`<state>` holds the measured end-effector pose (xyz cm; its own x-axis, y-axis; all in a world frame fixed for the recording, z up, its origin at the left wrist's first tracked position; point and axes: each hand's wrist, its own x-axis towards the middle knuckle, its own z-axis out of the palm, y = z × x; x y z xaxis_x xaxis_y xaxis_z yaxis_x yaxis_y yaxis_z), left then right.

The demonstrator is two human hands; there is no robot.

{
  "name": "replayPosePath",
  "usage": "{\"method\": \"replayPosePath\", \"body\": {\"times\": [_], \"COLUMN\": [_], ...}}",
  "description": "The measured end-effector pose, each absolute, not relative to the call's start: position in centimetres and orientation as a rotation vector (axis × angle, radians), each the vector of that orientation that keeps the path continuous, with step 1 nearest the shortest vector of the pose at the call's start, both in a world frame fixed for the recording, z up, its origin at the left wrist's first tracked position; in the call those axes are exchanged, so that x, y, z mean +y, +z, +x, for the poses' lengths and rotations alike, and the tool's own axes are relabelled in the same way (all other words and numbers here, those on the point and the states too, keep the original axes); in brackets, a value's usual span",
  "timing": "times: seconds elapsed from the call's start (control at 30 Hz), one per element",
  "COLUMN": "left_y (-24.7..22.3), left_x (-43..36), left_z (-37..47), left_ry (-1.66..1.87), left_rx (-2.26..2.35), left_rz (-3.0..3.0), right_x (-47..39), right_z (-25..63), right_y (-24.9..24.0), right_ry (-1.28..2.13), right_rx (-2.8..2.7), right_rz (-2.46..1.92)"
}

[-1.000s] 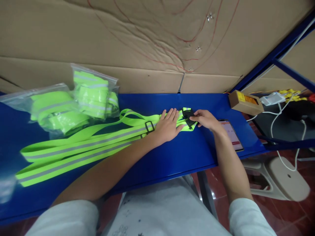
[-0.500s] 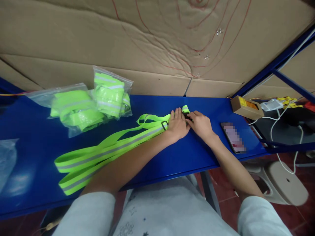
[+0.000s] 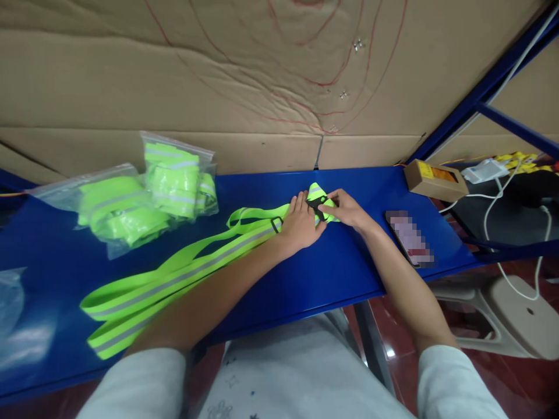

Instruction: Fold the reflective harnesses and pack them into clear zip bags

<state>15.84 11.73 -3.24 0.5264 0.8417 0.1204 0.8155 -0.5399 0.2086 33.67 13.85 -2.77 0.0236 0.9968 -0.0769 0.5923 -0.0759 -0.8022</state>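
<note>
A neon yellow-green strap with a grey reflective stripe [image 3: 174, 279] lies stretched across the blue table [image 3: 332, 267], from the lower left up to the middle. My left hand [image 3: 301, 224] presses flat on the strap near its black slider [image 3: 276, 224]. My right hand [image 3: 345, 209] pinches the strap's end at the black buckle [image 3: 318, 209] and lifts that end slightly off the table. The two hands sit close together, with the buckle between them.
Two clear bags of folded neon straps [image 3: 174, 180] lie at the back left. A phone [image 3: 409, 238] rests right of my right hand, a small cardboard box [image 3: 434, 179] behind it. Cardboard sheets [image 3: 262, 87] wall off the back. Cables [image 3: 502, 198] and a plastic stool [image 3: 502, 314] are right.
My right hand has closed in on the buckle end and folded it up and back toward my left hand. The left hand stays pressed on the strap.
</note>
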Motion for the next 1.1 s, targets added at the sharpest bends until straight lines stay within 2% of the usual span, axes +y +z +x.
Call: {"method": "replayPosePath", "body": {"times": [0.13,0.27,0.37,0.53,0.7,0.83,1.0,1.1], "left_y": [-2.6,-2.4,-2.6,-2.3,-1.8,-2.0,-2.8,-2.9], "left_x": [11.9,12.3,12.3,11.6,10.9,10.8,11.4,11.6], "left_z": [15.4,15.0,15.2,15.6,15.4,15.2,14.5,14.3], "left_ry": [0.154,0.034,0.048,0.087,0.076,0.097,0.192,0.229], "left_rx": [1.588,1.596,1.602,1.590,1.614,1.607,1.527,1.421], "left_rz": [2.628,2.647,2.674,2.671,2.625,2.598,2.614,2.670], "right_x": [14.3,14.3,13.1,10.7,10.5,10.6,11.2,12.1], "right_z": [33.9,34.8,34.0,30.2,29.1,30.2,32.8,33.9], "right_y": [-2.3,-1.4,-0.5,0.0,-0.5,0.0,0.4,-0.2], "right_ry": [0.949,0.772,0.506,-0.181,-0.404,-0.257,0.429,0.589], "right_rx": [-1.538,-1.494,-1.630,-2.173,-2.416,-2.418,-2.227,-1.927], "right_rz": [-1.734,-1.821,-1.825,-1.723,-1.653,-1.624,-1.391,-1.557]}}
